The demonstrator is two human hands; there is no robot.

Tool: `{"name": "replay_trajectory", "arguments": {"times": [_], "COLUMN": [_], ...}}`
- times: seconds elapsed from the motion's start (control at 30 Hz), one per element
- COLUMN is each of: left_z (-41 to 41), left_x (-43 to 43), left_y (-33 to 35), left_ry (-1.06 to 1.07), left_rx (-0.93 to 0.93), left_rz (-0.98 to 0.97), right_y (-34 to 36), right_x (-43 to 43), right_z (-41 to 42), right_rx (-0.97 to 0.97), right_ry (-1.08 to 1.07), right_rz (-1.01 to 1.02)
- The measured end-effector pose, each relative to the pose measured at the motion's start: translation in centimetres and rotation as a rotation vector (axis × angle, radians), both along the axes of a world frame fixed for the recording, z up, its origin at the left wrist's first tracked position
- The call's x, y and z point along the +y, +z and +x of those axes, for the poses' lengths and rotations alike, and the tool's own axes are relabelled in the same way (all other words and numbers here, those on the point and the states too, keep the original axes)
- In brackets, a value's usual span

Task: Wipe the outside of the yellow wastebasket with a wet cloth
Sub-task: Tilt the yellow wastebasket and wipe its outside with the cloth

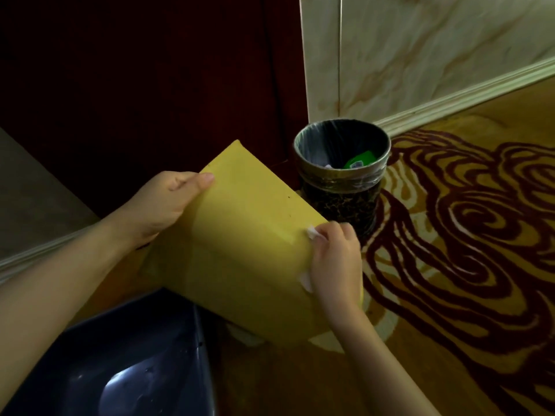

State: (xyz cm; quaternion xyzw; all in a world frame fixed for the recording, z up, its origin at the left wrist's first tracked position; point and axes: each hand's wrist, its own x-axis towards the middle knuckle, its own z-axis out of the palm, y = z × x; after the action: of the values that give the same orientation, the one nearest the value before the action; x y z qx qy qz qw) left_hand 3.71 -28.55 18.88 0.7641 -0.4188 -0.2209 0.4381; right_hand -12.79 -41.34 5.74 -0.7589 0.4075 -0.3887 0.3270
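The yellow wastebasket (246,250) is tipped over, its flat bottom pointing away to the upper left and its mouth hidden toward me. My left hand (162,205) grips its far left edge near the bottom, thumb on the upper face. My right hand (333,259) presses a small white cloth (306,280) against the basket's right side; only bits of the cloth show beside my fingers.
A dark round bin (341,181) lined with a clear bag holds green rubbish just behind the yellow basket. A dark blue basin (135,364) sits at the lower left. Patterned gold and red carpet (465,265) spreads right; a dark wooden panel (150,70) and marble wall (435,49) stand behind.
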Motion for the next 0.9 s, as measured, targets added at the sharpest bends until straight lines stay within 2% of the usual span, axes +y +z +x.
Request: {"name": "replay_trajectory", "arguments": {"times": [0.1, 0.2, 0.3, 0.43, 0.5, 0.57, 0.67, 0.8, 0.9], "left_z": [0.3, 0.4, 0.5, 0.5, 0.9, 1.3, 1.8, 2.2, 2.0], "left_x": [0.0, 0.1, 0.3, 1.2, 1.7, 1.9, 2.1, 2.3, 2.0], "left_y": [0.0, -0.1, 0.1, 0.6, 0.5, 0.0, -0.4, -0.8, -0.9], "left_ry": [-0.050, -0.060, -0.080, -0.148, -0.131, -0.111, -0.063, -0.040, -0.069], "left_rx": [0.024, 0.024, 0.032, 0.026, -0.002, 0.031, 0.107, 0.138, 0.131], "left_rz": [0.030, 0.051, 0.088, 0.124, 0.142, 0.137, 0.117, 0.098, 0.072], "right_y": [-4.9, -6.6, -3.7, 4.0, 6.3, 6.1, 2.1, -5.3, -8.0], "right_x": [-1.1, -1.3, -0.7, 3.0, 4.3, 4.4, 2.6, -1.1, -2.2], "right_z": [-2.9, -3.8, -2.2, 3.3, 6.0, 7.3, 5.9, 0.7, -2.3], "right_rx": [0.047, 0.016, -0.117, -0.402, -0.439, -0.392, -0.298, -0.096, -0.032], "right_ry": [-0.117, -0.197, -0.183, 0.086, 0.202, 0.225, 0.092, -0.199, -0.315], "right_rz": [0.266, 0.392, 0.277, 0.000, -0.068, -0.103, -0.090, 0.178, 0.373]}}
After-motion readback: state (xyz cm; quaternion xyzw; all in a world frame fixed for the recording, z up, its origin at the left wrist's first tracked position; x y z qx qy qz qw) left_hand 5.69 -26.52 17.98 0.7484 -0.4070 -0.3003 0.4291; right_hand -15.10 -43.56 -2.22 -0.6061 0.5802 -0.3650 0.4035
